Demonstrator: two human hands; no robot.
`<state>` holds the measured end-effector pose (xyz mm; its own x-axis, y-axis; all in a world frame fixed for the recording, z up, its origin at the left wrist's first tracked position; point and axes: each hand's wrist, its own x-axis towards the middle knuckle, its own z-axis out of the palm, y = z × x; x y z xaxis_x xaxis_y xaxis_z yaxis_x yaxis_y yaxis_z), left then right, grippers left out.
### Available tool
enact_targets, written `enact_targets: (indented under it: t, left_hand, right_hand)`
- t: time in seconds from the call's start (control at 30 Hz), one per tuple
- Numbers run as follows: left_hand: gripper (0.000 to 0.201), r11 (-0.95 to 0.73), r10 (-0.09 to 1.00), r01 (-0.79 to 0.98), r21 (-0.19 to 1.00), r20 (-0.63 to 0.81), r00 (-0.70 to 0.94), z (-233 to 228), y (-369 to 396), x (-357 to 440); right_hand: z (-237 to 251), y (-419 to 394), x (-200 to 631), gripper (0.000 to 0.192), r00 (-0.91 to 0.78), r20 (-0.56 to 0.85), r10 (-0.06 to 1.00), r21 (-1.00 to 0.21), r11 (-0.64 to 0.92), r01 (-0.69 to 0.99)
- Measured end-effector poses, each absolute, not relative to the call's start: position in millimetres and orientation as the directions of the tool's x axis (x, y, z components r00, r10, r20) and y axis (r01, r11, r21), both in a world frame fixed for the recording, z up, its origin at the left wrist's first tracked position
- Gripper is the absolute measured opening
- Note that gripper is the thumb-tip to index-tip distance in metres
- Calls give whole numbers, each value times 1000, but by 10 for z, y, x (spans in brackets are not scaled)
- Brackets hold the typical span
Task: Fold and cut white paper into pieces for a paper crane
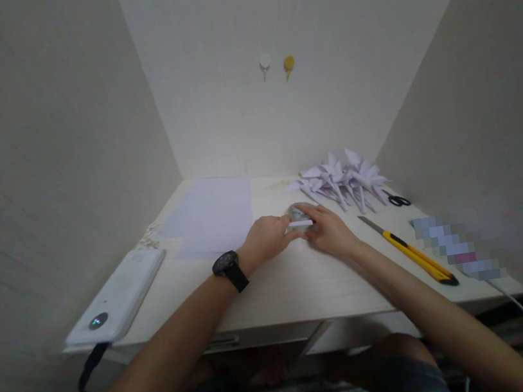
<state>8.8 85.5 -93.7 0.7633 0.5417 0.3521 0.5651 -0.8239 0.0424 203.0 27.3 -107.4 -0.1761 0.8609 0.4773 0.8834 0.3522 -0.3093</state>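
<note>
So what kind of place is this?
Probably a small desk nook for paper crafts, maybe at home. You can see a white wooden-looking desk tucked between pale walls, a pile of folded white paper shapes and a long yellow-and-black utility knife.

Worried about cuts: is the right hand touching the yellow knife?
Apart. The head view plainly shows white tabletop between the right hand and the yellow knife.

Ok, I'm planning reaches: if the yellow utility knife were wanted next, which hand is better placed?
Likely the right hand: the yellow utility knife lies to its right, and the left hand is farther away.
</note>
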Motion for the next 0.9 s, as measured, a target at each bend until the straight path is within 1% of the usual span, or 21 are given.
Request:
enact_targets:
  t: [0.2,0.43,0.53,0.6,0.7,0.9]
  left_hand:
    - [33,-812,558,584,14,316,768,-929,816,135]
    - [31,-789,567,614,-27,353,744,-940,804,141]
    - [28,-780,573,624,-38,358,737,-958,810,138]
    - [30,-777,575,629,-37,365,732,-961,813,131]
    - [35,-787,563,616,-35,365,741,-947,817,117]
    - [23,-822,520,564,-82,295,801,-909,834,108]
  right_hand:
    - [-1083,306,2022,74,-203,493,846,-346,405,846]
    - [-1082,301,2036,74,-198,492,848,-377,412,829]
    - [-1088,303,2040,73,-188,478,858,-378,395,838]
    - [-1104,313,2046,74,-192,481,856,-370,397,840]
    - [-1135,331,2060,74,-198,491,848,-362,406,839]
    - [-1167,353,2077,73,-184,487,854,-363,390,846]
